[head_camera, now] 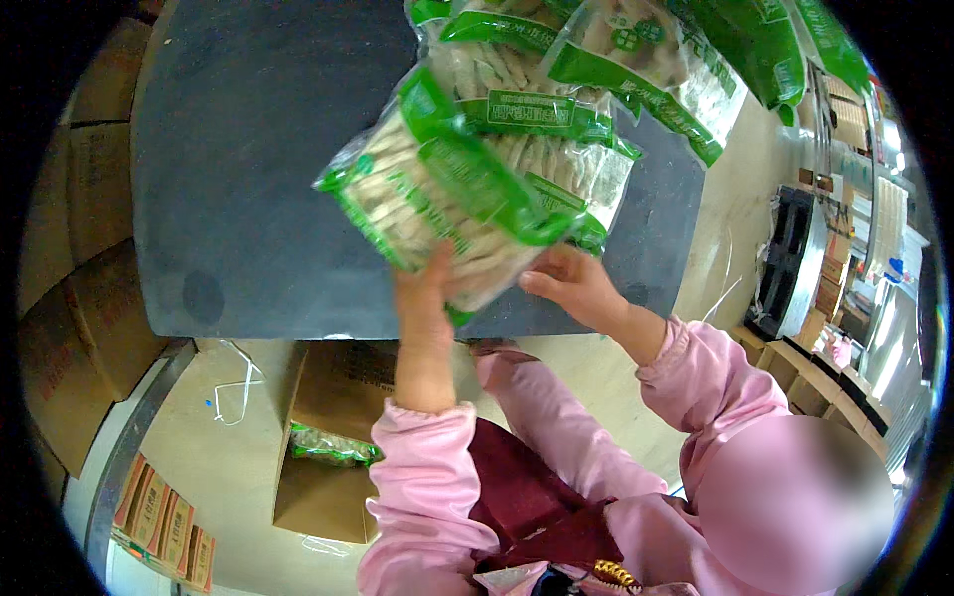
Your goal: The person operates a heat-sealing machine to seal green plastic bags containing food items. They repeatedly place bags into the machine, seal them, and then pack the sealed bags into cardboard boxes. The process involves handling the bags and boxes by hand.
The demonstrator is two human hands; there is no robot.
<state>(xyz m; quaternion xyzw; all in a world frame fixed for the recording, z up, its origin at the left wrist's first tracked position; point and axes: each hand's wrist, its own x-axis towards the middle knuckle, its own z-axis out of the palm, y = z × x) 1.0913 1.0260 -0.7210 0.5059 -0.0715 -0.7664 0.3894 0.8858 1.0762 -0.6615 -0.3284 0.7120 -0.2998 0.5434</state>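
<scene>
A clear plastic bag with green printed bands (373, 197), packed with pale strip-like food, is tilted over the near part of a dark grey tabletop (261, 186). My left hand (425, 305) grips its near left edge, thumb on top. At its near right edge is my right hand (577, 283), fingers curled against the plastic; motion blur softens the contact. Just beyond, a heap of similar bags (536, 104) overlaps on the table, partly hidden by the held bag. Some bags (745, 45) at the far right hang past the table's edge.
Below the table stands an open cardboard box (320, 492) with a green-marked bag (332, 445) inside. Large cartons (97, 298) are stacked at the left, smaller cartons (164, 521) at lower left. A black pallet (782, 261) stands right. White strapping (242, 387) lies on the floor.
</scene>
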